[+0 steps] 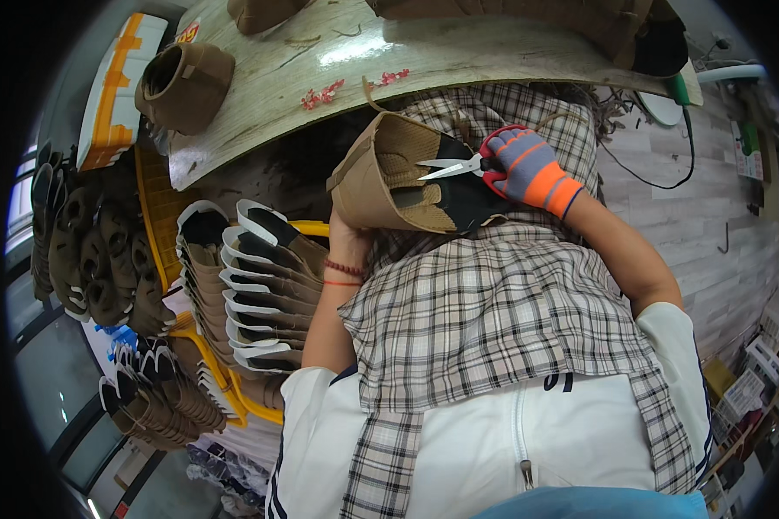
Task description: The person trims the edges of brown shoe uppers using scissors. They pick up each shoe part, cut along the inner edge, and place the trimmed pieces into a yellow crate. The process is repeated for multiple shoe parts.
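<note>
A brown shoe upper (355, 186) with a black inner part lies sideways over my lap, its opening facing right. My left hand (349, 235) supports it from the left underside, and the fingers are hidden behind it. In my right hand (537, 170), which wears a grey and orange glove, is a pair of scissors (452, 168) with red handles. Their blades are parted and point left, over the inside of the upper. Whether they touch the material I cannot tell. A loose brown strip (371, 97) sticks up from the upper's far edge.
Beyond my lap is a worktable (268, 112) carrying red scraps (323, 93) and another brown upper (186, 86). Stacked uppers (273, 294) with white edges fill yellow crates (154, 208) at left. A black cable (692, 143) hangs at the table's right end.
</note>
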`<act>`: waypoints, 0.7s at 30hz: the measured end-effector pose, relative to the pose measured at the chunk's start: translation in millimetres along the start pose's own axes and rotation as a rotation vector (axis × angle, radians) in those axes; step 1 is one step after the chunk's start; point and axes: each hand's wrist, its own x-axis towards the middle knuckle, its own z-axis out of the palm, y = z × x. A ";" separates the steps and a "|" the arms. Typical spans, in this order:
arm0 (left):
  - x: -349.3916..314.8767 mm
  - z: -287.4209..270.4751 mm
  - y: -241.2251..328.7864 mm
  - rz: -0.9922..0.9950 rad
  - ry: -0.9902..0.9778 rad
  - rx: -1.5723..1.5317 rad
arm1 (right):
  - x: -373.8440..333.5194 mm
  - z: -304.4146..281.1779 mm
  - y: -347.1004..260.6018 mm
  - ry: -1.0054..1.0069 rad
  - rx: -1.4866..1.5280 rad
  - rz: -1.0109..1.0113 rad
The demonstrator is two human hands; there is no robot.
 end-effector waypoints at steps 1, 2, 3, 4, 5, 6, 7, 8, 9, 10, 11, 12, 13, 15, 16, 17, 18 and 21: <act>9.4 -10.9 -0.6 0.025 -0.030 0.036 | 1.7 -0.5 -1.9 -0.010 0.002 -0.004; 22.7 -30.9 -4.3 0.049 -0.061 0.071 | 1.0 2.7 -2.6 0.006 0.010 -0.007; 29.1 -33.3 -5.5 0.069 -0.099 0.108 | -0.5 6.5 -1.5 0.024 0.012 -0.004; 33.1 -37.1 -6.5 0.071 -0.128 0.101 | -1.4 8.9 -0.1 0.043 0.014 -0.001; 36.1 -41.2 -7.7 0.072 -0.158 0.093 | -1.8 10.3 1.3 0.039 0.010 -0.003; 35.8 -39.5 -9.2 0.068 -0.188 0.086 | -2.3 9.3 -0.8 0.032 0.006 -0.001; 34.4 -38.4 -10.4 0.046 -0.190 0.052 | -2.4 8.7 -2.6 0.025 0.002 0.002; 32.0 -37.9 -11.4 0.025 -0.192 0.019 | -2.1 8.7 -4.0 0.026 -0.014 -0.002; 29.4 -37.0 -11.2 0.006 -0.194 -0.014 | -0.7 8.0 -5.7 0.028 -0.030 -0.009; 29.1 -39.4 -12.6 0.007 -0.209 -0.028 | -0.3 7.5 -6.6 0.030 -0.045 -0.017; 29.8 -43.5 -15.0 0.008 -0.225 -0.042 | -2.0 7.6 -6.0 -0.021 -0.042 0.033; 29.6 -47.5 -16.6 0.012 -0.238 -0.058 | -4.2 8.1 -5.3 -0.072 -0.038 0.078; 29.9 -51.3 -17.4 0.010 -0.217 -0.052 | -6.6 8.9 -3.8 -0.123 -0.034 0.124; 28.4 -55.8 -19.4 0.019 -0.214 -0.055 | -14.3 9.4 3.6 -0.152 -0.056 0.208; 28.3 -55.7 -20.2 0.019 -0.211 -0.055 | -16.1 9.0 5.8 -0.168 -0.068 0.250; 28.0 -55.9 -20.7 0.016 -0.212 -0.058 | -17.3 8.3 6.7 -0.087 -0.046 0.171; 27.2 -55.8 -21.4 0.014 -0.214 -0.057 | -15.7 -0.8 1.1 -0.006 -0.023 0.094; 26.3 -54.7 -22.1 0.014 -0.219 -0.050 | -4.9 -4.1 -11.6 0.072 -0.014 -0.010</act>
